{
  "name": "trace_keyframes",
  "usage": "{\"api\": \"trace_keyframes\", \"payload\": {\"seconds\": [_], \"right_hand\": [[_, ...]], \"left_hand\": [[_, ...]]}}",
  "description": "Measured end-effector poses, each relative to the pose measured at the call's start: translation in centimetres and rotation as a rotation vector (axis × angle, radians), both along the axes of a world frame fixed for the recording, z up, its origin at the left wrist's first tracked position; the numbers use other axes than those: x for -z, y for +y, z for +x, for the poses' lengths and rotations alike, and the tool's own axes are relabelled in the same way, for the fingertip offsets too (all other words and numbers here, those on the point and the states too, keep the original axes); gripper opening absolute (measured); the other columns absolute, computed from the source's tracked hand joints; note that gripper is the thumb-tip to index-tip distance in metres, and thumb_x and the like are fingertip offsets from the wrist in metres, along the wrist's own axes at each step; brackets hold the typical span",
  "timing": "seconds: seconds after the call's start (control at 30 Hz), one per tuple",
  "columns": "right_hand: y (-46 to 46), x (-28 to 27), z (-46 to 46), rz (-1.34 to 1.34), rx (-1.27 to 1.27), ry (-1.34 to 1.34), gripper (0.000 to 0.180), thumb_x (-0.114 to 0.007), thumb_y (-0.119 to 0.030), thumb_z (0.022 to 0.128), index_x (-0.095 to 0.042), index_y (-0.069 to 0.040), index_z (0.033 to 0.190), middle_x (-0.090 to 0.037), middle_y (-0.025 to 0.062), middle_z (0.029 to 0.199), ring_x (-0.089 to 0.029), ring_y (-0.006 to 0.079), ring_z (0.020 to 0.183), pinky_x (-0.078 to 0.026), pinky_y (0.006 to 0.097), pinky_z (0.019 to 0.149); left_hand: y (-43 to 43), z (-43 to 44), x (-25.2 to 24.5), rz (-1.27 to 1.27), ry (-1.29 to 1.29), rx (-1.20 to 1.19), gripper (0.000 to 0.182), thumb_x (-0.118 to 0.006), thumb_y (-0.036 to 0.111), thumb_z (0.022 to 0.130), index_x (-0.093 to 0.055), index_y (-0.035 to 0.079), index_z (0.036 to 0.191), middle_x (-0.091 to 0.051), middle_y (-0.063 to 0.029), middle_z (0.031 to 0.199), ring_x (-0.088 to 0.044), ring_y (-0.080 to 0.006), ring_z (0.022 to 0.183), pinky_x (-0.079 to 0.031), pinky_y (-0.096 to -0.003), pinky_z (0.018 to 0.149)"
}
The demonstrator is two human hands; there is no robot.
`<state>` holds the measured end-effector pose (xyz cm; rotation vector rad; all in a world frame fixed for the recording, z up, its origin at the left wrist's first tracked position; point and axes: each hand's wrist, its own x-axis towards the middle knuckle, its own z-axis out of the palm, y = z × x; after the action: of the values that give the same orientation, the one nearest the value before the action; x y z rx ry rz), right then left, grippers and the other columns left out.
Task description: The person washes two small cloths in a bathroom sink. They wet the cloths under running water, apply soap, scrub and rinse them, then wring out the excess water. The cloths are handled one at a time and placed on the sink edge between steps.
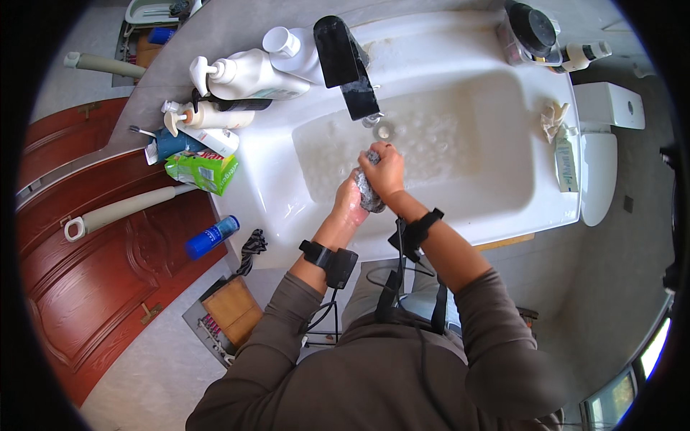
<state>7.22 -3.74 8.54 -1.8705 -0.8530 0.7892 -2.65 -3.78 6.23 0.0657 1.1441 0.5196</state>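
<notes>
Both of my hands meet over the white washbasin (463, 199), which holds cloudy, sudsy water (431, 134). A wet grey cloth bundle (368, 189) is squeezed between them; its exact kind cannot be told. My left hand (350, 202) supports it from the left and below, wet on the skin. From above, my right hand (387, 169) grips the upper part with curled fingers. The black faucet (350, 64) stands just beyond, its spout over the round drain (384, 131). Straps with small black devices sit on both forearms.
Pump bottles (242, 73), a blue cup (175, 143) and a green packet (207, 171) line the left rim. A striped dark cloth (252, 251) hangs at the near-left corner. Right, a tube (566, 161) lies near a crumpled cloth (553, 119). A toilet (597, 178) stands beyond.
</notes>
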Motion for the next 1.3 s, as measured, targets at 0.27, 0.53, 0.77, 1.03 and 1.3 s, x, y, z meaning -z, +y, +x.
{"api": "trace_keyframes", "payload": {"seconds": [0.27, 0.53, 0.77, 1.03, 1.3], "right_hand": [[0.4, -1.9, 0.3, 0.03, 0.177, 0.075, 0.019, -0.068, -0.014, 0.067, -0.061, 0.001, 0.075, -0.063, 0.0239, 0.078, -0.06, 0.0427, 0.07, -0.051, 0.0439, 0.064], [-1.2, -0.2, -1.4, 0.027, -0.024, 0.064, 0.018, -0.068, -0.017, 0.069, -0.062, 0.0, 0.074, -0.064, 0.021, 0.078, -0.061, 0.0405, 0.077, -0.051, 0.0425, 0.071], [-2.2, 5.8, 4.9, -0.52, 0.069, 0.987, 0.048, -0.068, -0.045, 0.082, -0.064, -0.001, 0.101, -0.067, 0.0127, 0.089, -0.065, 0.0239, 0.082, -0.053, 0.0369, 0.076], [-4.4, 2.5, 7.7, -0.221, -0.034, 1.357, 0.035, -0.067, -0.023, 0.089, -0.055, -0.005, 0.116, -0.061, 0.0057, 0.109, -0.06, 0.0181, 0.099, -0.049, 0.0355, 0.09], [-2.7, 0.2, 1.8, 0.011, 0.03, 0.689, 0.019, -0.069, -0.025, 0.087, -0.063, -0.008, 0.082, -0.065, 0.0035, 0.072, -0.064, 0.02, 0.069, -0.052, 0.0344, 0.067]], "left_hand": [[0.3, 0.5, -1.1, -0.018, 0.059, -0.006, 0.03, -0.039, 0.029, 0.099, -0.057, 0.009, 0.113, -0.063, -0.0049, 0.105, -0.062, -0.0192, 0.095, -0.053, -0.0369, 0.08], [0.0, -0.1, 0.2, 0.034, -0.156, 0.023, 0.028, -0.041, 0.027, 0.099, -0.056, 0.008, 0.114, -0.063, -0.0058, 0.097, -0.062, -0.02, 0.083, -0.052, -0.0332, 0.071], [1.8, -2.4, -2.9, 0.009, 0.002, 0.118, 0.03, -0.052, 0.031, 0.095, -0.059, 0.005, 0.11, -0.063, -0.0086, 0.111, -0.062, -0.0228, 0.1, -0.049, -0.0367, 0.09], [2.4, -5.6, -3.5, 0.343, -0.002, 0.279, 0.031, -0.063, 0.01, 0.085, -0.056, 0.001, 0.115, -0.061, -0.0119, 0.11, -0.061, -0.021, 0.1, -0.051, -0.0349, 0.089], [2.0, -1.6, -1.7, 0.05, -0.017, -0.039, 0.034, -0.051, 0.045, 0.095, -0.054, 0.012, 0.084, -0.057, -0.0024, 0.074, -0.058, -0.0188, 0.07, -0.048, -0.0303, 0.067]]}}
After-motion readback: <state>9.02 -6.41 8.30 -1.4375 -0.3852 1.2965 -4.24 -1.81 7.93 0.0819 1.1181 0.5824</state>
